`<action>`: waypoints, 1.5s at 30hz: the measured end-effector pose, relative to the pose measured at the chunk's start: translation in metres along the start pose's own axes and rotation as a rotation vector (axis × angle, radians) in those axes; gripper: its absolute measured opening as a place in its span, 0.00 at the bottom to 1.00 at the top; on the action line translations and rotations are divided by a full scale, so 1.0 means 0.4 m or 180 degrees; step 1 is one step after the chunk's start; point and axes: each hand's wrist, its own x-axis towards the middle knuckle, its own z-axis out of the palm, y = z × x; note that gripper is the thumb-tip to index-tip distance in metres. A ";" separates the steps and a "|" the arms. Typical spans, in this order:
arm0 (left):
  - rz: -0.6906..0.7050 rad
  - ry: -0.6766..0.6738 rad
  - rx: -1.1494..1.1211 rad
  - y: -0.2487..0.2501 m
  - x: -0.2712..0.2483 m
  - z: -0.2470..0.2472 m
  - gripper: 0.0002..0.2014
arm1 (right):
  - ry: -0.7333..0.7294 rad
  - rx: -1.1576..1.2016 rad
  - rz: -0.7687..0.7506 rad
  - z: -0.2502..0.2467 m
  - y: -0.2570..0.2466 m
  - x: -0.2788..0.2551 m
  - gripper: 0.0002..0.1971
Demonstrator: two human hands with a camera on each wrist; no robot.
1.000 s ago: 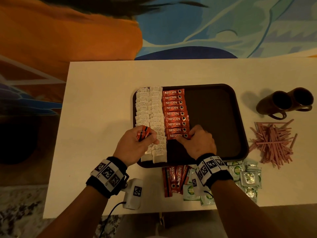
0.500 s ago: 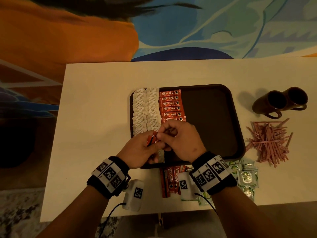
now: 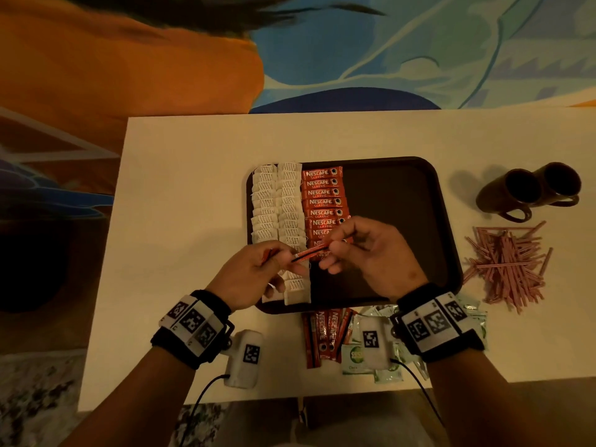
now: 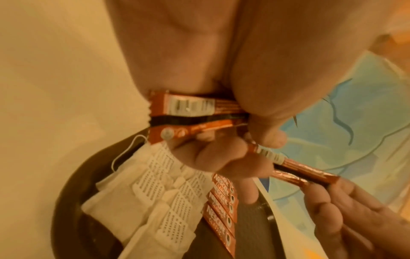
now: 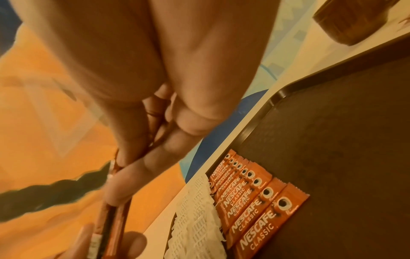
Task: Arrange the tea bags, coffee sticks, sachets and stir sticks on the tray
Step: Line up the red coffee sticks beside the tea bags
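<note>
Pinching one coffee stick (image 3: 312, 252) between both hands.
Right hand (image 3: 371, 253) grips its far end; left hand (image 3: 254, 272) clutches spare sticks (image 4: 199, 112) above the tray (image 3: 403, 221).

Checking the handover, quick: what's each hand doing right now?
Left hand: grips spare coffee sticks.
Right hand: pinches one coffee stick, drawn from the left.

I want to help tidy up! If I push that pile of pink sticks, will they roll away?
Probably some. The stir sticks look thin and round, so loose ones at the edge may roll. They lie crisscrossed in a heap on the table, so the middle likely drags along as a clump. They look light, so a gentle push should do.
</note>
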 end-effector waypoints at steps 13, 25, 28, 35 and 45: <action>0.0526 0.0932 0.0045 0.001 0.020 0.009 0.04 | 0.0049 0.0279 0.0105 0.011 0.016 -0.012 0.16; 0.0345 0.1124 0.0227 -0.040 0.024 0.016 0.04 | 0.0811 -0.0392 0.0571 -0.057 0.059 -0.038 0.10; 0.0333 0.1114 0.0365 -0.052 0.022 0.005 0.03 | 0.0975 -0.1026 0.1006 -0.092 0.097 -0.038 0.11; 0.0311 0.0988 0.0329 -0.063 0.018 0.004 0.03 | 0.0982 -0.1763 0.1336 -0.056 0.152 -0.004 0.18; 0.0303 0.0986 0.0358 -0.062 0.012 0.004 0.03 | 0.1322 -0.2392 0.0956 -0.017 0.167 0.036 0.21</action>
